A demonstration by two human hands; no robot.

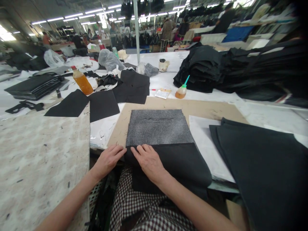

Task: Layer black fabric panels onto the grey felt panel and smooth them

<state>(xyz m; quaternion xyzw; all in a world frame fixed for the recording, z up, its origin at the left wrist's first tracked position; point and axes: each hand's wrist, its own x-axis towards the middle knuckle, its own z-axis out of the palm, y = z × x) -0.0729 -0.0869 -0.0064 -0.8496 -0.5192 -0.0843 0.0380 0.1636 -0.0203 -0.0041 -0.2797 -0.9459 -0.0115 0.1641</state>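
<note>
My fabric (158,128) is ribbed grey up top, black below — drooping off the counter (166,78). Right hand (151,162) spread on the black, left hand (108,159) at its left edge — can't tell if pinching.

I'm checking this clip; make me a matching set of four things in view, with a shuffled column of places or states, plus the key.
Things
1. Right hand
2. Ribbed panel
3. Tall bottle
4. Small squeeze bottle

Places or states
A. Topped by a red cap
B. Grey, lying flat over the beige board
C. Fitted with a blue-green nozzle
D. Fingers resting on black fabric

Pairs: 1-D, 2-B, 3-A, 4-C
</note>
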